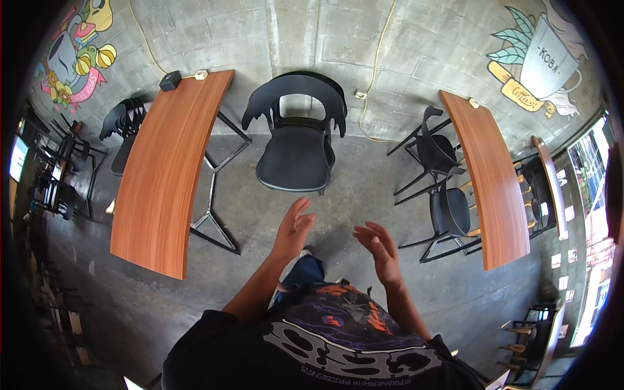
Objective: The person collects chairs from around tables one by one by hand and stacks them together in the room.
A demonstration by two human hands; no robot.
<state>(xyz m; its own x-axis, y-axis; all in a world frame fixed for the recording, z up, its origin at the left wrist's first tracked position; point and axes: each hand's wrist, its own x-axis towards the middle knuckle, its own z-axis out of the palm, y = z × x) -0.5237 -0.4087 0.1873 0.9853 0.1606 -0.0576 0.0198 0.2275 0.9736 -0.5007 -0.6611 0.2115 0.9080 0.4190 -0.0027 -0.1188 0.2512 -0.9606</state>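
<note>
the black chair (292, 156) stands upright on the concrete floor (253, 198) directly ahead of us, between the left wooden table (162, 162) and the right wooden table (487, 175), its backrest toward the block wall (338, 49). a second rim shows behind the backrest, so we treat the unit as a probable stack.

we judge the step in hand to be a two-handed approach to this chair. for sound contact, we recommend squaring the body to the seat and taking both sides at matching height, so that the load does not twist. we advise keeping the chair legs clear of the metal table frame (214, 240). nested shells may slide apart unless gripped together.

the left hand (292, 231) is raised short of the seat, thumb apart from the fingers. the right hand (383, 257) sits nearer the torso, fingers slightly bent. both palms turn inward, with a gap between them. both hands are empty; neither appears to touch the chair.
</note>
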